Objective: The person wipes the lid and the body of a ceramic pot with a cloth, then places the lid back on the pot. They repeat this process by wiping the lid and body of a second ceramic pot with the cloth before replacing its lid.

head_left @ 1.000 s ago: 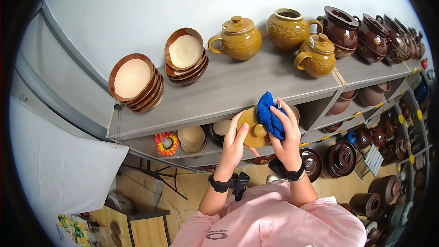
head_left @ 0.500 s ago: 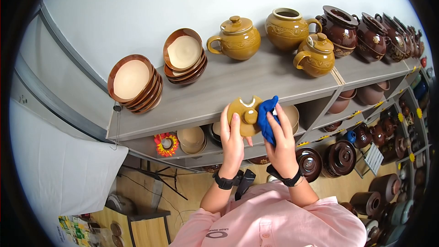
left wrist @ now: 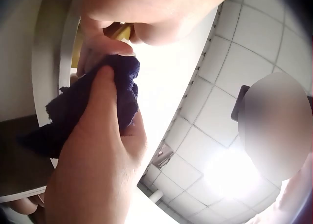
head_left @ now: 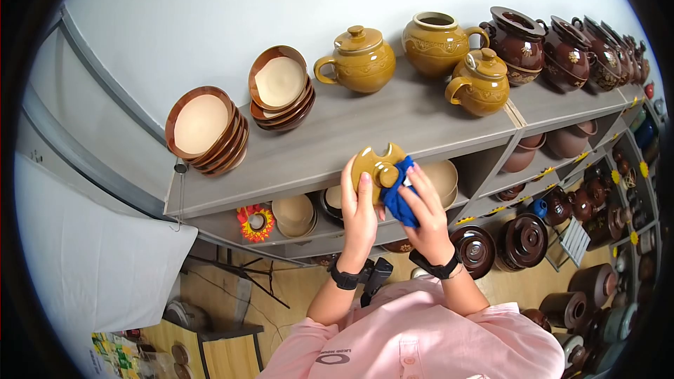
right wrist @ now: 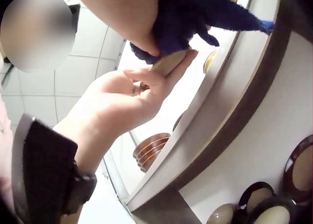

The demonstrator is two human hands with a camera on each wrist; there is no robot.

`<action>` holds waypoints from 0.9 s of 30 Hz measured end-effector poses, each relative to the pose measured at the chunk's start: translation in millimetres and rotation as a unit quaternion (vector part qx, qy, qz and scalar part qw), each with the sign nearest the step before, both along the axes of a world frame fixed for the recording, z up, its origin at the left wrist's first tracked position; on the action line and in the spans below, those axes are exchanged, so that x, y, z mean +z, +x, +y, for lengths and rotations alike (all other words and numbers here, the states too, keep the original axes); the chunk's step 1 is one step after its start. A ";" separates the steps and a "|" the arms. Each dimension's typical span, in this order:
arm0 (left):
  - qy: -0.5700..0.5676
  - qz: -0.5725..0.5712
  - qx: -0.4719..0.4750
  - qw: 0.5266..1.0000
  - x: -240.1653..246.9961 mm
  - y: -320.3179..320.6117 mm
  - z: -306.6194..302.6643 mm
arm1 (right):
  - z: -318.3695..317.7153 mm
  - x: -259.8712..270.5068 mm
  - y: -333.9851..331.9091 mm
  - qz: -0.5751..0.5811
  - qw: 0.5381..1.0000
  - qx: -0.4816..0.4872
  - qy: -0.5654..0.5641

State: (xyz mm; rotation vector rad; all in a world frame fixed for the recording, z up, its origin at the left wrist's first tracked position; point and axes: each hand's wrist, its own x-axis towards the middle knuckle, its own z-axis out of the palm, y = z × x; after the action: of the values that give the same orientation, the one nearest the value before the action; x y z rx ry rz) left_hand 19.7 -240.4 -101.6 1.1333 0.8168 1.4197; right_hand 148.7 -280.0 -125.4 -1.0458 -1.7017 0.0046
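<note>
Squarely, lid [head_left: 370, 168] between left grip [head_left: 359, 217] and cloth [head_left: 398, 206]

Holds up a glossy mustard lid [head_left: 366, 166], tilted, notched at the rim, round knob [head_left: 385, 175] facing up; presses a crumpled blue cloth [head_left: 400, 203] against its right side.

upper shelf [head_left: 393, 116], grey: a stack of brown-rimmed bowls [head_left: 202, 123] is set at the left end, a second stack [head_left: 279, 83] beside it; three mustard-glazed pots [head_left: 365, 63] are ranged next, two lidded, one uncovered; dark brown jars [head_left: 521, 52] are lined up towards the right. lower shelf [head_left: 281, 245], grey: pale bowls [head_left: 293, 212] and a red-and-yellow flower-shaped piece [head_left: 247, 226] are placed. floor [head_left: 298, 277], wood-toned: two dark lidded vessels [head_left: 526, 240] are set down
</note>
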 end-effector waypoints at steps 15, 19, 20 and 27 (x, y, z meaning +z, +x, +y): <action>-0.028 0.028 -0.050 0.998 -2.2 2.5 -10.6 | 15.1 -3.4 16.7 0.280 0.957 -0.032 -0.066; -0.011 0.046 -0.058 0.997 -6.0 10.5 -12.3 | 7.7 15.7 12.3 0.102 0.994 -0.006 0.031; -0.010 0.039 -0.063 0.997 -7.2 9.5 -9.1 | 6.3 16.5 9.9 0.082 0.996 0.004 0.028; 0.046 0.020 -0.008 0.999 -16.7 9.6 10.3 | 0.0 8.9 10.1 -0.095 0.993 0.049 0.047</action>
State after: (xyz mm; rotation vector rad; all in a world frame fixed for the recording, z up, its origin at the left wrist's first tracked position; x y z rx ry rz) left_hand 29.4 -230.1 -118.3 1.2392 0.7766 1.4379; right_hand 158.9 -280.0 -116.5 -0.9154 -1.9055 -0.1154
